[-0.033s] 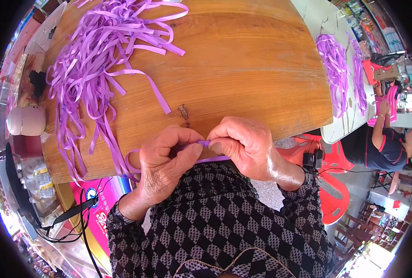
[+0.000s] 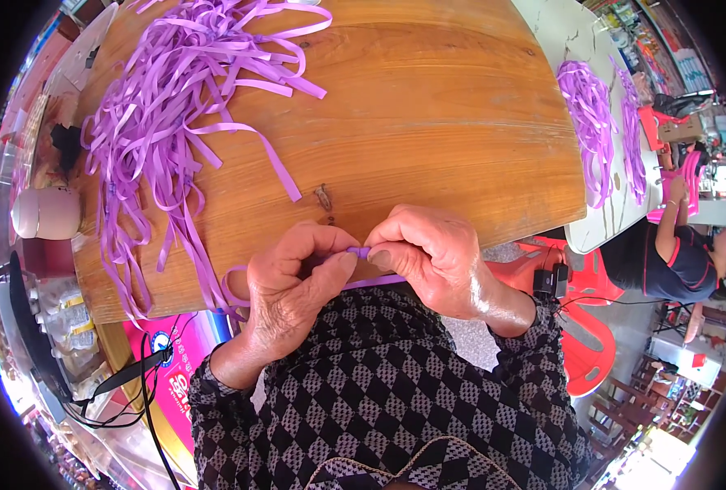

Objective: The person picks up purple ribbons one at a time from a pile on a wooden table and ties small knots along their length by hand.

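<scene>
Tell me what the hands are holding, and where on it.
Both the left hand and right hand pinch one thin purple plastic strip between thumb and fingertips.

Head-worn fisheye, looking steeply down

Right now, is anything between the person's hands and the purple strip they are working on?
Nothing visible. The left hand and right hand both already pinch the purple strip between their fingertips, at the near edge of the wooden table. The loose pile of strips lies off to the left.

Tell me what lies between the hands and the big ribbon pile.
In the head view, bare wooden table with a dark knot separates the hands from the ribbon pile.
</scene>
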The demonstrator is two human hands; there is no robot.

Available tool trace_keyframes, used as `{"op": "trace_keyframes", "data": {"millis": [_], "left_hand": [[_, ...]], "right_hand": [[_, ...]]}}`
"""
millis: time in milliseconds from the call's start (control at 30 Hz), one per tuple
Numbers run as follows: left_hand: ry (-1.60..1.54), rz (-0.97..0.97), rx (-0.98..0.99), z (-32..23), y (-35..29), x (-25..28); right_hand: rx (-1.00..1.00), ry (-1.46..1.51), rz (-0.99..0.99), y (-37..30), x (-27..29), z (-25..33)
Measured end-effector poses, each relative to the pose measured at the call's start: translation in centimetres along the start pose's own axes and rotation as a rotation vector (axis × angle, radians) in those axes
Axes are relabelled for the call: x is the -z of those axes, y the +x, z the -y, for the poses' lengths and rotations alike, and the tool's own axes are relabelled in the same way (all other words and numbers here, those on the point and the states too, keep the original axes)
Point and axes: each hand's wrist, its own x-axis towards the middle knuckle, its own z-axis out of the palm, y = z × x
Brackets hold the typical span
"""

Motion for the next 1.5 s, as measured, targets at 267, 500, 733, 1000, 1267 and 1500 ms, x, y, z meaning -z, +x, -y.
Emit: {"op": "trace_keyframes", "data": {"millis": [267,500,733,1000,1267,1500], "left_hand": [[-0.191,-0.147,-0.123,1.5,-0.5,-1.8],[-0.182,-0.247,-0.307,3.2,-1.3,-2.5],[0.111,-0.270,-0.504,3.0,-1.4,-1.9],[0.450,-0.194,-0.636,0.9,-1.3,-0.9],[0.499,-0.243,-0.651,1.0,-1.0,-1.4],[0.357,-0.267,-0.612,2.0,-0.6,-1.5]], "right_hand": [[-0.033,0.072,-0.103,-0.5,-1.0,0.1],[-0.200,0.355,-0.117,-1.6,-1.7,1.0],[-0.117,0.357,-0.111,-1.9,-1.9,1.0],[-0.143,0.412,-0.053,-1.8,-1.4,1.0],[-0.231,0.475,-0.049,-2.0,-1.8,1.2],[-0.328,0.645,-0.081,-1.6,-1.9,0.8]]}}
